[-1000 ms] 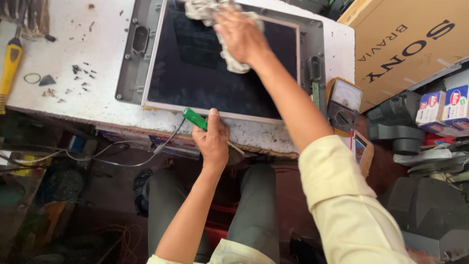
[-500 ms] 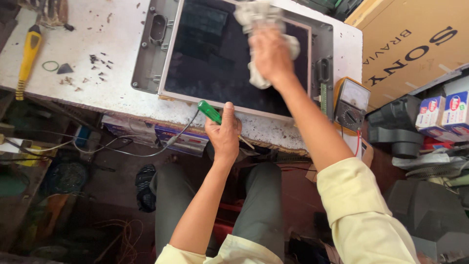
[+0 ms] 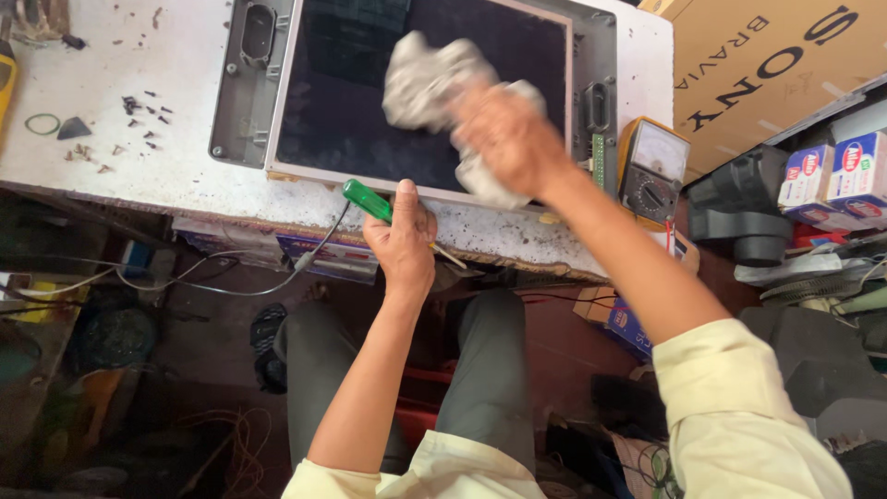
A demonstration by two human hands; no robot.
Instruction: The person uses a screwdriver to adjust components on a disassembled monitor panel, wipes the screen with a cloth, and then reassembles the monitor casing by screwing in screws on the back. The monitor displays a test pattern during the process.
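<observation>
Right hand: my right hand (image 3: 506, 139) is clenched on a crumpled grey cloth (image 3: 434, 85), pressing it on the dark glass screen panel (image 3: 370, 102).
Left hand: my left hand (image 3: 403, 242) grips a green-handled screwdriver (image 3: 368, 200) at the near edge of the white speckled surface (image 3: 139, 185).
Panel: it lies flat mid-surface, within its grey metal frame (image 3: 248, 83).
Nearby: a yellow analogue multimeter (image 3: 652, 168) sits just beside the frame, at the surface's right edge.

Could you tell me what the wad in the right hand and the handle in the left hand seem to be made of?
The wad looks like soft, crumpled grey cloth, folded and limp. The screwdriver handle looks like translucent green plastic, glossy with a highlight.
</observation>
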